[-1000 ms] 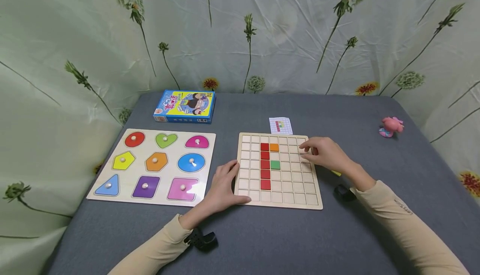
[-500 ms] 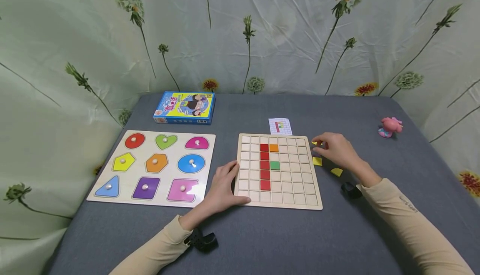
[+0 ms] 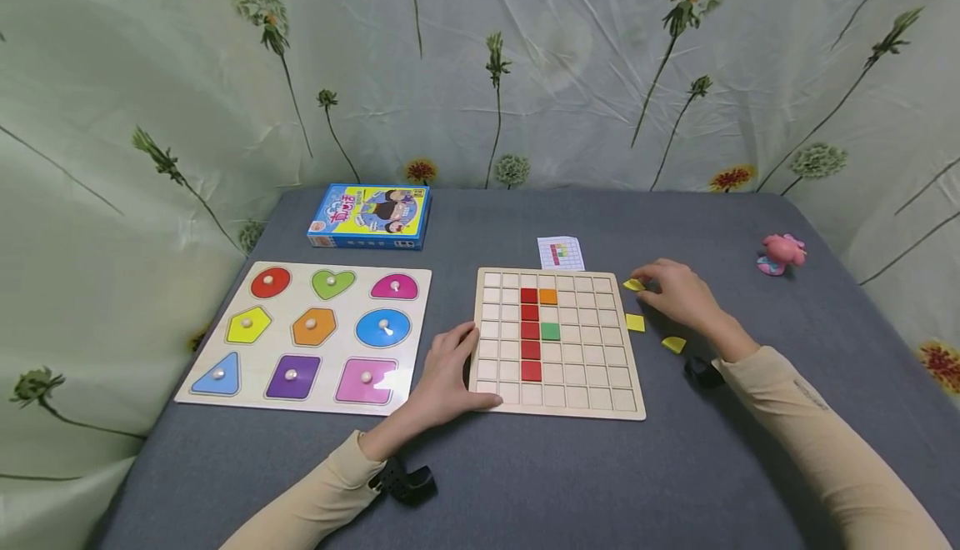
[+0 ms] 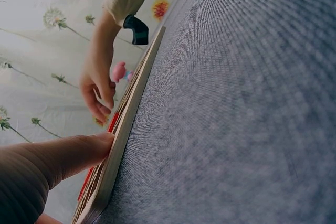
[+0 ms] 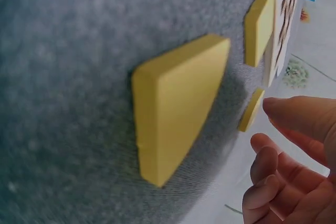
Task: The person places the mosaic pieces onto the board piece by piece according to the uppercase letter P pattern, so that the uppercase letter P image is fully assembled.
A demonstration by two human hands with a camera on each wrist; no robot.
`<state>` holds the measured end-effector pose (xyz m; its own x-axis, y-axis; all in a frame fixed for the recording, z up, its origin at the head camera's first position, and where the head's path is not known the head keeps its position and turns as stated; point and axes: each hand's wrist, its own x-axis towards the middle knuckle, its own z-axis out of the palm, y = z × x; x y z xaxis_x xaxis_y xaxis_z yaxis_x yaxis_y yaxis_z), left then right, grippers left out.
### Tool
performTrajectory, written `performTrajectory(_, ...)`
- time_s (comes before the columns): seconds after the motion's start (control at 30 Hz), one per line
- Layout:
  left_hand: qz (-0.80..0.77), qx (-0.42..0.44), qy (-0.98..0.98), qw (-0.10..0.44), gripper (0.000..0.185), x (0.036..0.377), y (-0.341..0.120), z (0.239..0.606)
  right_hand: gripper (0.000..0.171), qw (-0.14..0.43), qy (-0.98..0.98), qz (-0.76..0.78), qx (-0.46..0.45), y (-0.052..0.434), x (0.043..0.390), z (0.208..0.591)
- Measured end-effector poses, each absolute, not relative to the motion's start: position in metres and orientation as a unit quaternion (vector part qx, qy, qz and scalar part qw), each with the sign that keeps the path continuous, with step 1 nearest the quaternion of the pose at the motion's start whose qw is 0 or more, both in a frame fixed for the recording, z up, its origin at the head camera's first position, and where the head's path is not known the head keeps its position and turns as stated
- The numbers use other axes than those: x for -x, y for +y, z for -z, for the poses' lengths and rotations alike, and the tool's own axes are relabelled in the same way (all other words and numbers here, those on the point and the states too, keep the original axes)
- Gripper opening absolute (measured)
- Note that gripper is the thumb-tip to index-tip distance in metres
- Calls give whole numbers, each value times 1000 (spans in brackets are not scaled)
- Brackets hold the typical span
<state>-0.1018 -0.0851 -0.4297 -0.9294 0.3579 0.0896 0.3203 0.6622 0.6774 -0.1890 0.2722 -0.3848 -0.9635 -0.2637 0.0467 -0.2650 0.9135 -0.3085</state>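
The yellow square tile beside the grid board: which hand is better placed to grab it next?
Probably the right hand: it is close to the yellow square tile, while the left hand touches the opposite edge of the grid board.

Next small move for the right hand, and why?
Probably pinch the farthest yellow piece: the right hand is right at it, fingers parted, and the left hand already rests against the grid board, likely steadying it.

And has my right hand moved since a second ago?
Yes: in the head view, your right hand has shifted rightward, from over the right edge of the grid board to just beyond it.
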Motion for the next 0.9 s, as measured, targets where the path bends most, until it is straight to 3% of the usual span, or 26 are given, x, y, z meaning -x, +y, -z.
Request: performTrajectory(0.9, -368, -190, 910, 25, 97, 102, -86, 432, 30, 8, -965, -181, -191, 285, 195, 394)
